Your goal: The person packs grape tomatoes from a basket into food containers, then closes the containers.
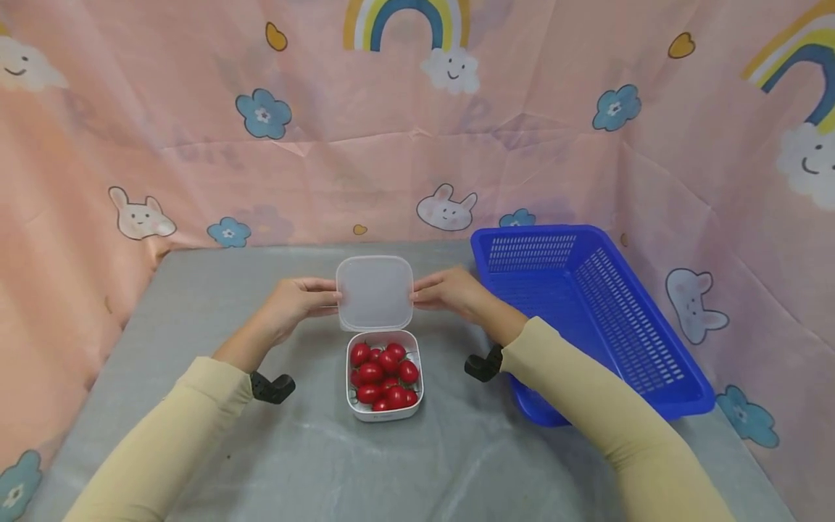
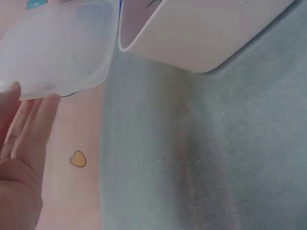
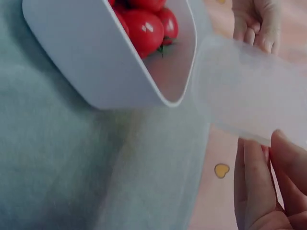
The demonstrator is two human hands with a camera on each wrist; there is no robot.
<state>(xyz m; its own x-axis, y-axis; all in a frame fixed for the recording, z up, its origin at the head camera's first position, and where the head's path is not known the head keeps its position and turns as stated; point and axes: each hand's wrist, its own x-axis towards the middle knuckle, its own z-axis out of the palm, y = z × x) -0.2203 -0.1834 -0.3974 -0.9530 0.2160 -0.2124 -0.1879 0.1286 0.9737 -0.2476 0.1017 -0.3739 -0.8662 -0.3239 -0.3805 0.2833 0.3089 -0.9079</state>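
A translucent lid (image 1: 375, 293) is held between my two hands, just behind the far rim of a white box (image 1: 385, 416). My left hand (image 1: 296, 304) pinches its left edge between thumb and fingers. On the opposite edge, my right hand (image 1: 450, 291) pinches it the same way. Inside the uncovered box lie several small red tomatoes (image 1: 370, 373), some with green stems. The right wrist view shows the lid (image 3: 249, 86) close beside the box's rim, with the tomatoes (image 3: 144, 31) below that rim.
A large blue plastic basket (image 1: 652, 319) with slotted walls stands on the right, partly behind my right forearm. Grey cloth (image 1: 293, 449) covers the table. A pink patterned curtain (image 1: 365, 167) hangs along the back and sides.
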